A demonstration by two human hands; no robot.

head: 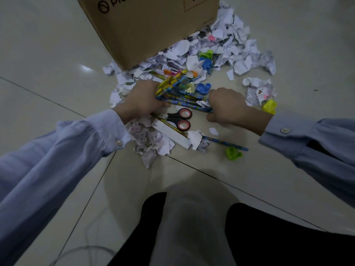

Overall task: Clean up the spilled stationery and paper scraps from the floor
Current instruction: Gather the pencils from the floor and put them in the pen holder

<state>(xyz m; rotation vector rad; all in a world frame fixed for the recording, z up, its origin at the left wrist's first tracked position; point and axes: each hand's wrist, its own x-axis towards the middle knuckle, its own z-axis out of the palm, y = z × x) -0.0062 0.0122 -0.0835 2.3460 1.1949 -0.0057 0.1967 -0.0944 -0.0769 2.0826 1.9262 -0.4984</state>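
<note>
Head camera, looking down on a glossy pale tiled floor (57, 60): the left grip (143, 101) curls round a fistful of patterned pencils (172, 85), and the right grip (227, 107) closes on the far ends of others lying between the two. Slim, smooth and round, the pencils could slip from a loose bundle and roll across the slick tiles. Red-and-black scissors (179, 119) lie just beside the left wrist with their blades pointing toward it, so a careless sweep risks a nick. Crumpled paper scraps (236, 54), light and ragged, are heaped against a brown cardboard box (149, 29) and would scatter if brushed. A green plastic piece (233, 153) sits apart, easily overlooked.
</note>
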